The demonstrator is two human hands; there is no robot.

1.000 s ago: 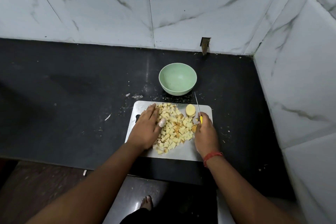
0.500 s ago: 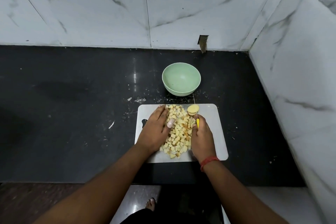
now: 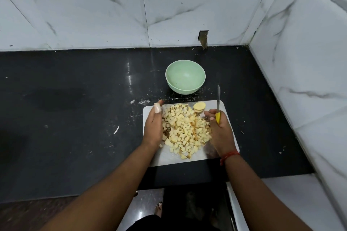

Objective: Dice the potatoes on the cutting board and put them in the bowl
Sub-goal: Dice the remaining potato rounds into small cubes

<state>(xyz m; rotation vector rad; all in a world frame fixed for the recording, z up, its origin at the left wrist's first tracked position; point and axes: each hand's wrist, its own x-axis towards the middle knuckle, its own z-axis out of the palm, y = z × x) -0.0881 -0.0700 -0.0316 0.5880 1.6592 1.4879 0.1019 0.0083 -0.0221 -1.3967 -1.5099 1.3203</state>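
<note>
A heap of pale diced potato point(image 3: 185, 129) lies in the middle of a white cutting board point(image 3: 228, 110). An uncut rounded potato piece point(image 3: 199, 107) sits at the board's far edge. My left hand point(image 3: 153, 127) stands on edge against the heap's left side, fingers straight. My right hand point(image 3: 220, 130) flanks the heap's right side and grips a knife by its yellow handle point(image 3: 217, 117), blade point(image 3: 218, 97) pointing away. An empty pale green bowl point(image 3: 185, 77) stands just beyond the board.
The board lies on a black countertop point(image 3: 75, 118) dotted with small scraps. White marble tile walls rise behind point(image 3: 112, 9) and at the right point(image 3: 309, 62). The counter's front edge runs just below the board; a foot shows on the floor.
My left hand has lifted off the heap and turned onto its edge at the left. My right hand has shifted right, so the heap now shows between both hands.
</note>
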